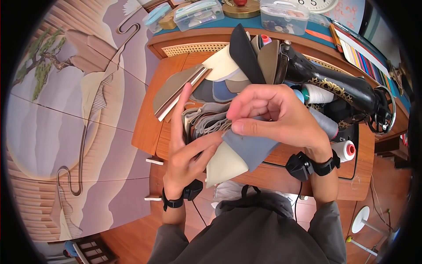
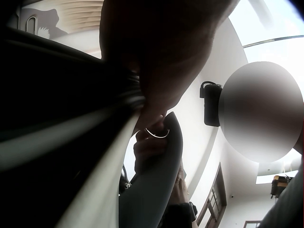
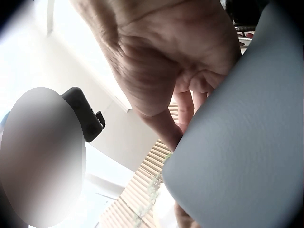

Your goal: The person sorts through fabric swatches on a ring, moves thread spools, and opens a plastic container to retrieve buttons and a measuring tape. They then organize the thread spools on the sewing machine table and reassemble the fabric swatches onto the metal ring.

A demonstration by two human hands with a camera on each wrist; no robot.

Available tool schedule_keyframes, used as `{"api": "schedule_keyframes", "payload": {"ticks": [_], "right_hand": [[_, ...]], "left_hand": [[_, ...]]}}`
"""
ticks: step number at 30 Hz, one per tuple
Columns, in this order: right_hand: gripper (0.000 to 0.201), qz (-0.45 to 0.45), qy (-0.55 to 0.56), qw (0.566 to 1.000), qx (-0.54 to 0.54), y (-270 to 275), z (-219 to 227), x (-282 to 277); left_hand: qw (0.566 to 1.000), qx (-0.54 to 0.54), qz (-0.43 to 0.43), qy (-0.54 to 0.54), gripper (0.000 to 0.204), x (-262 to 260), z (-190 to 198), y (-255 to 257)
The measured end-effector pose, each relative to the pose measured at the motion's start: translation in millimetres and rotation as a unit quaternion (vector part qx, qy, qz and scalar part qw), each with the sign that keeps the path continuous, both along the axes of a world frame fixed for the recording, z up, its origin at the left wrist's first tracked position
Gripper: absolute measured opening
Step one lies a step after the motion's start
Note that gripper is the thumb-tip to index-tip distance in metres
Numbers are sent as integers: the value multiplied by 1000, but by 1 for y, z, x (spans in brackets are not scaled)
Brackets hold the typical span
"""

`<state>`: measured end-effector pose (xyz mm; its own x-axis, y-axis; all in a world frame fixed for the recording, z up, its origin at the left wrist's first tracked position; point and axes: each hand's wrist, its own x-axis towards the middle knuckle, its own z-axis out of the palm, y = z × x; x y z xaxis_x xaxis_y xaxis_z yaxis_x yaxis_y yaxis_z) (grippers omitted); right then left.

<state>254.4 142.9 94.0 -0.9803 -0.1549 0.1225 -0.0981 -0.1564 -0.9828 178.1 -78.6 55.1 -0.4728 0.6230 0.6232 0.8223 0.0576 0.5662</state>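
Observation:
In the head view, a stack of folded grey and brown sheets (image 1: 205, 119) is gripped by the left hand (image 1: 179, 162), whose index finger points up alongside. Thumb and index finger of the right hand (image 1: 285, 115) pinch the stack's edge at the corner of a blue-grey piece (image 1: 252, 148). A cream piece (image 1: 225, 166) hangs beside it. The left wrist view has the left hand (image 2: 161, 47) dark and close, above a grey curved piece (image 2: 156, 190), with a thin bright arc at the fingers. The right wrist view has the right hand (image 3: 175, 52) behind the blue-grey piece (image 3: 242, 123).
Behind the hands lie more flat pieces (image 1: 222, 66) in cream, black and brown. A black sewing machine (image 1: 338, 90) stands at the right, with thread spools (image 1: 343, 151) near it. Plastic boxes (image 1: 285, 16) line the back shelf; a painted panel (image 1: 105, 132) is at the left.

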Motion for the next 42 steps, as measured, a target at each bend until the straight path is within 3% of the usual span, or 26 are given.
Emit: {"api": "schedule_keyframes", "payload": {"ticks": [9, 14, 21, 24, 26, 27, 29, 33, 35, 38, 42], "right_hand": [[18, 17, 30, 999, 4, 0, -2, 1], [19, 48, 67, 995, -54, 3, -11, -7], [20, 96, 15, 991, -88, 0, -19, -11], [20, 84, 2, 995, -59, 1, -15, -8], [16, -3, 53, 997, 48, 1, -11, -4], [16, -2, 53, 997, 49, -1, -10, -2], [13, -101, 176, 963, 179, -5, -9, 0], [11, -109, 185, 957, 195, -6, -12, -3], [14, -170, 274, 916, 239, -6, -16, -7], [23, -221, 260, 880, 331, -10, -5, 5], [28, -210, 202, 890, 351, -16, -5, 10]], "left_hand": [[1000, 0, -11, -5, 28, 1, 3, 2], [1000, 1, -5, 18, 27, 0, 3, 1], [1000, 10, 3, 3, 26, 1, 4, 2], [1000, 4, 11, 1, 28, 2, 5, 2], [1000, -1, 13, -1, 29, 2, 4, 3], [1000, -3, 24, -3, 30, 2, 3, 3], [999, -6, 34, -6, 30, 3, 2, 4], [999, -14, 50, -11, 29, 4, 2, 6], [998, -17, 60, -11, 28, 5, 2, 6], [996, -6, 84, -4, 28, 6, 3, 9], [992, 10, 129, -5, 28, 12, 6, 14]]}}
